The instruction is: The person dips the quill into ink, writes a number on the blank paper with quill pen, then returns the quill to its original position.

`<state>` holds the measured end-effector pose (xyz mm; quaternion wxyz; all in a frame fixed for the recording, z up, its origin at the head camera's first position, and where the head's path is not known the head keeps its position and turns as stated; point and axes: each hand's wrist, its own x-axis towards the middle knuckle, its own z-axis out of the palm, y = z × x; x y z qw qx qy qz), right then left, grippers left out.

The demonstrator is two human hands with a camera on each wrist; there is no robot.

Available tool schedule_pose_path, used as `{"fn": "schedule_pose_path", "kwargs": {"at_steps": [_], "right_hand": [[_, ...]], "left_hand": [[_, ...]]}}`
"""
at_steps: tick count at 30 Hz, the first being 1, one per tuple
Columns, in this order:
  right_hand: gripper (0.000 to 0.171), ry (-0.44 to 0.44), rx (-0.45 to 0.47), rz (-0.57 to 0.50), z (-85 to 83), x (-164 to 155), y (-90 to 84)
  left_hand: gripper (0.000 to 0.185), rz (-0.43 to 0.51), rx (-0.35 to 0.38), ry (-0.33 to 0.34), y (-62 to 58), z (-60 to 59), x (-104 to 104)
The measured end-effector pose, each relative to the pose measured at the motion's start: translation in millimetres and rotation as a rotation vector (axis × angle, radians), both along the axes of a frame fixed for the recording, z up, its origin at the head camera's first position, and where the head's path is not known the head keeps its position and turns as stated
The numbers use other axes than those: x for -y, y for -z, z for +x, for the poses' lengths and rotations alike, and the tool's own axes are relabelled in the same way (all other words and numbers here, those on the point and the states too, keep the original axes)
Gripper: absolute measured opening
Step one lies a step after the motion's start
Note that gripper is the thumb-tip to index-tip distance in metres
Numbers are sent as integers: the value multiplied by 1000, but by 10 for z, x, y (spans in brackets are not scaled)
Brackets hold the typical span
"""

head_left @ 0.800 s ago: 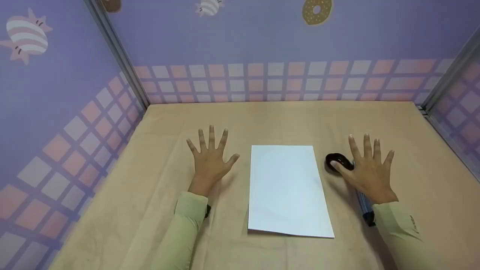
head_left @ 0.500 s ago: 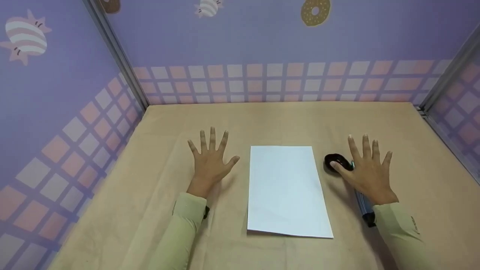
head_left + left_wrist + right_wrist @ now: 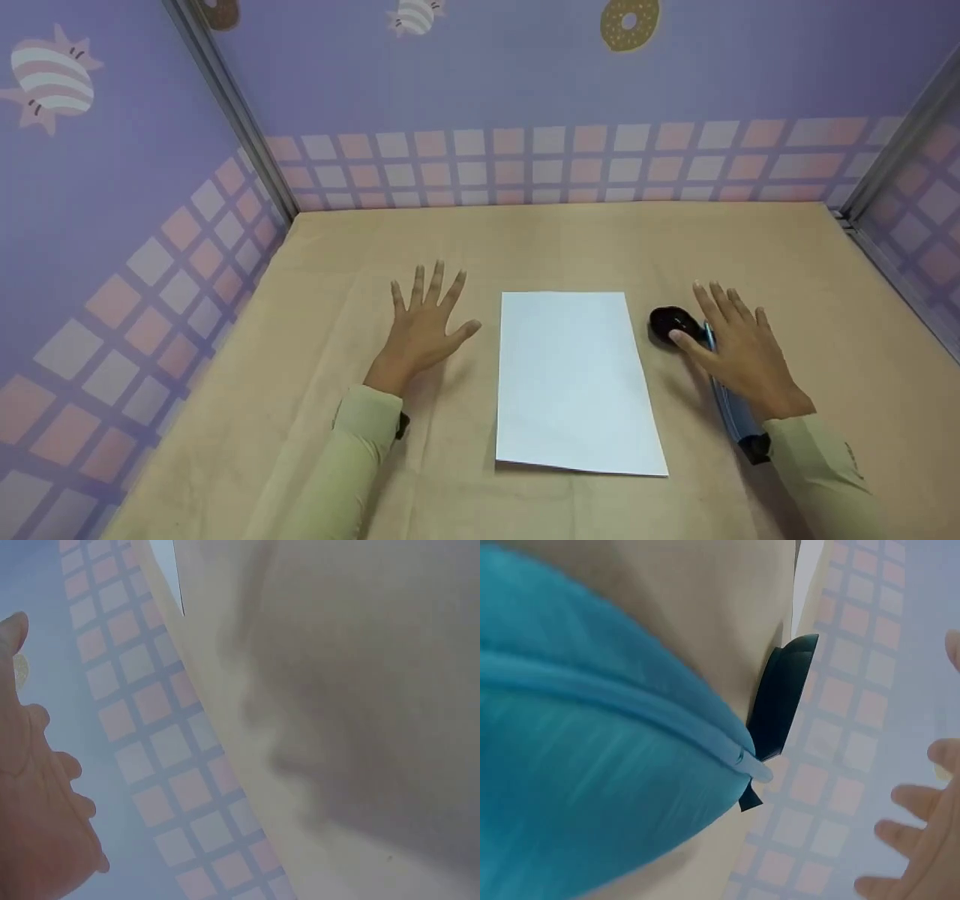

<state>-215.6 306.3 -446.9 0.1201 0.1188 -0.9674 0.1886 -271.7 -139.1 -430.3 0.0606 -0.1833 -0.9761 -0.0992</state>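
Note:
In the head view my left hand (image 3: 420,330) hovers over the cloth left of a white sheet of paper (image 3: 576,382), fingers spread. Its shadow falls on the cloth in the left wrist view. My right hand (image 3: 746,356), fingers extended and thumb out, hovers right of the paper over a long blue object (image 3: 739,420) with a black end. The right wrist view shows that blue object's broad teal side with a raised pale seam. Beyond it sits a round, hollow-looking black object (image 3: 664,321), which my right thumb overlaps in the head view. Neither hand holds anything.
A beige cloth (image 3: 555,240) covers the table. Purple panels with pink and white squares stand at the back (image 3: 555,82), left and right. Grey metal posts (image 3: 247,142) mark the corners. The paper's near edge lifts slightly.
Both hands have turned a little and shifted slightly nearer the body. The right fingers have drawn closer together, and more of the blue object shows. The paper stays in place.

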Motion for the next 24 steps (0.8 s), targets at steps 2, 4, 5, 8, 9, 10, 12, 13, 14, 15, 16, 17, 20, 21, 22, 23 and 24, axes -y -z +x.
{"fn": "schedule_pose_path", "kwargs": {"at_steps": [2,4,5,8,9,10,12,13,14,15,16,17,20,21,22,23,24], "right_hand": [[81,-23,4,0,12,-6,-7],[79,-43,-6,-4,22,-17,-8],[78,-50,-15,-8,31,-25,-9],[71,-60,-61,-27,64,-47,-7],[70,-63,-76,-35,78,-55,-5],[68,-68,-91,-44,91,-63,-3],[67,-78,-118,-45,111,-77,2],[66,-84,-124,-45,118,-84,5],[66,-88,-124,-47,125,-90,6],[65,-91,-124,-46,130,-97,7],[64,-96,-121,-49,136,-104,9],[64,-98,-114,-52,141,-110,10],[61,-110,-105,-58,148,-129,15],[59,-121,-114,-58,145,-134,19],[58,-132,-124,-57,140,-139,23],[57,-142,-136,-54,134,-142,26],[56,-152,-148,-50,127,-145,29]], "left_hand": [[78,9,16,33,16,5,6],[77,18,36,61,37,3,10],[76,17,45,72,48,1,11],[76,-13,69,97,77,0,4],[75,-26,81,104,86,0,-2],[75,-36,96,113,93,1,-10],[74,-63,118,138,105,7,-30],[74,-75,131,152,112,9,-43],[74,-89,144,168,119,12,-57],[74,-104,161,182,128,12,-73],[74,-119,173,198,139,13,-90],[74,-145,183,214,151,14,-107],[73,-205,220,263,192,10,-160],[73,-216,235,275,205,11,-175],[74,-222,250,283,217,13,-188],[74,-224,266,290,228,16,-200],[74,-217,281,295,235,20,-211]]}}
